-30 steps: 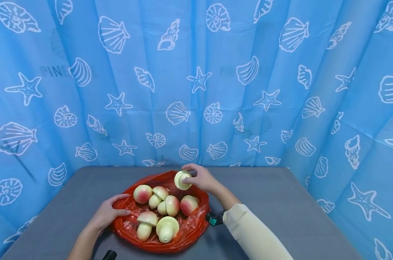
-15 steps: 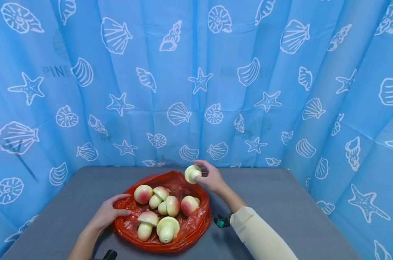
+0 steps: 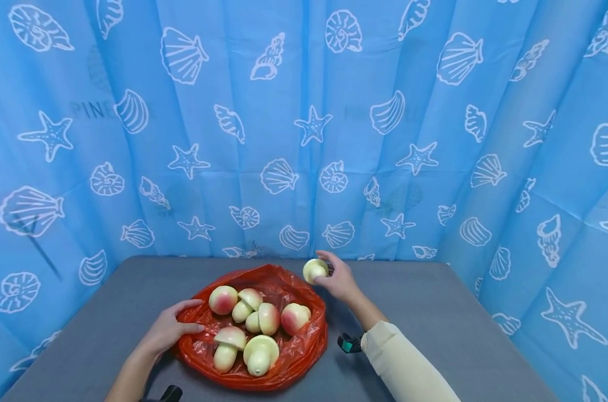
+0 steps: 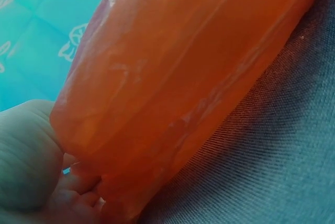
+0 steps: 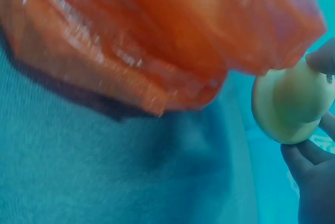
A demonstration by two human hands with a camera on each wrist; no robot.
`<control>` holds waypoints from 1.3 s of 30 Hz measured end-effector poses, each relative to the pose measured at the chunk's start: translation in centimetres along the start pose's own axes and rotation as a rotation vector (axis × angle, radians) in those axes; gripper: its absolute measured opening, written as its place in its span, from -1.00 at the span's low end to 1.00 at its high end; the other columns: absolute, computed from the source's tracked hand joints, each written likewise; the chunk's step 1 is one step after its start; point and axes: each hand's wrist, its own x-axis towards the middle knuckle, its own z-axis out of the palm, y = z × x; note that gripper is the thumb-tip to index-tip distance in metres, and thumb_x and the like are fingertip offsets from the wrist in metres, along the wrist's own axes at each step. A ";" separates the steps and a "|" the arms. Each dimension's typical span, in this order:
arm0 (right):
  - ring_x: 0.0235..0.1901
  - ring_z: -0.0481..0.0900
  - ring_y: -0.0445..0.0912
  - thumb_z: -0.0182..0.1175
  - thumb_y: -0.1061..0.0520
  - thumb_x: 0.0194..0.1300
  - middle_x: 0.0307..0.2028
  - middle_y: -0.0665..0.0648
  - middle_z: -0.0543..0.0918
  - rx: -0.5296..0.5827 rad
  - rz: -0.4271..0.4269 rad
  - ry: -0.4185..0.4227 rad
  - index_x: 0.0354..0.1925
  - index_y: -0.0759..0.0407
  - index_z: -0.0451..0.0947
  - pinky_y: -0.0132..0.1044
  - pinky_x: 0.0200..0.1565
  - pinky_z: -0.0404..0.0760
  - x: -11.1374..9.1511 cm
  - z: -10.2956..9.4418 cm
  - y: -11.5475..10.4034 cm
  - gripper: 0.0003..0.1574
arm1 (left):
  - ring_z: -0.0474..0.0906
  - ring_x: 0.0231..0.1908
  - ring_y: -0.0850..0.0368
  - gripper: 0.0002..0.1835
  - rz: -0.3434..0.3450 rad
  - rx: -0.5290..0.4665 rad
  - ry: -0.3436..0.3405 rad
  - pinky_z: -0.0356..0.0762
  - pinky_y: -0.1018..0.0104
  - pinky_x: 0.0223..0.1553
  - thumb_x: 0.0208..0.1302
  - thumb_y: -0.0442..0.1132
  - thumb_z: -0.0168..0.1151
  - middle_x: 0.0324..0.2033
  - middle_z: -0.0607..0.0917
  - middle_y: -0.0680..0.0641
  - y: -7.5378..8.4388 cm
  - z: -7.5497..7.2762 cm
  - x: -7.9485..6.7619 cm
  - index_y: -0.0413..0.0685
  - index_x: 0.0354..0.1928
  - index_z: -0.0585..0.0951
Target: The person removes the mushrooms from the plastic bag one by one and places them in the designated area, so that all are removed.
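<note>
My right hand (image 3: 341,277) pinches a pale toy mushroom (image 3: 315,271), stem toward me, just beyond the back right rim of a red plastic bag (image 3: 304,365). In the right wrist view thumb and fingers hold this mushroom (image 5: 296,98) at its sides. At the bag's left side my left hand (image 3: 165,330) grips the rim, thumb and fingers reaching over it. Curled fingers against the bag's wall (image 4: 157,88) show in the left wrist view. Inside the wide-open bag lie several more mushrooms with pink-tinged caps, among them an upturned one (image 3: 261,354) and one at the right (image 3: 295,318).
A grey cloth-covered table (image 3: 409,312) lies under the bag and stretches to both sides. Behind it hangs a blue curtain (image 3: 304,139) with white shell prints. A black strap with a green piece (image 3: 350,343) is on my right wrist.
My right hand has carried the mushroom up and to the right, from over the bag's back part to beyond its rim. The left hand has stayed on the bag.
</note>
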 end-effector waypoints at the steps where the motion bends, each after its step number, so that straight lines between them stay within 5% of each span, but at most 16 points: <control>1: 0.00 0.57 0.22 0.32 0.34 0.02 0.16 0.33 0.50 -0.006 0.000 -0.001 0.28 0.18 0.42 0.02 -0.08 0.60 0.0 0.0 0.3 -0.20 | 0.25 0.22 -0.36 -0.22 -0.002 0.000 -0.001 0.55 -0.08 -0.01 0.05 -0.13 0.48 0.31 0.26 -0.45 0.0 0.0 0.0 -0.17 0.32 0.40; 22: 0.15 0.43 0.21 0.38 0.29 -0.03 0.15 0.34 0.50 -0.212 0.021 0.074 0.21 0.26 0.48 0.13 0.14 0.40 0.6 -1.0 3.4 -0.24 | 0.27 0.20 -0.36 -0.23 -0.017 -0.009 0.004 0.60 -0.04 -0.08 0.07 -0.15 0.46 0.31 0.25 -0.45 0.5 0.0 -0.1 -0.16 0.33 0.39; 39: 0.20 0.38 0.23 0.44 0.27 0.04 0.22 0.36 0.42 -0.437 0.064 -0.070 0.36 0.31 0.29 0.13 0.17 0.39 0.6 -1.1 4.0 -0.07 | 0.28 0.19 -0.37 -0.20 -0.019 -0.035 -0.004 0.61 -0.03 -0.10 0.07 -0.13 0.46 0.31 0.24 -0.45 0.2 -0.1 -0.1 -0.14 0.36 0.35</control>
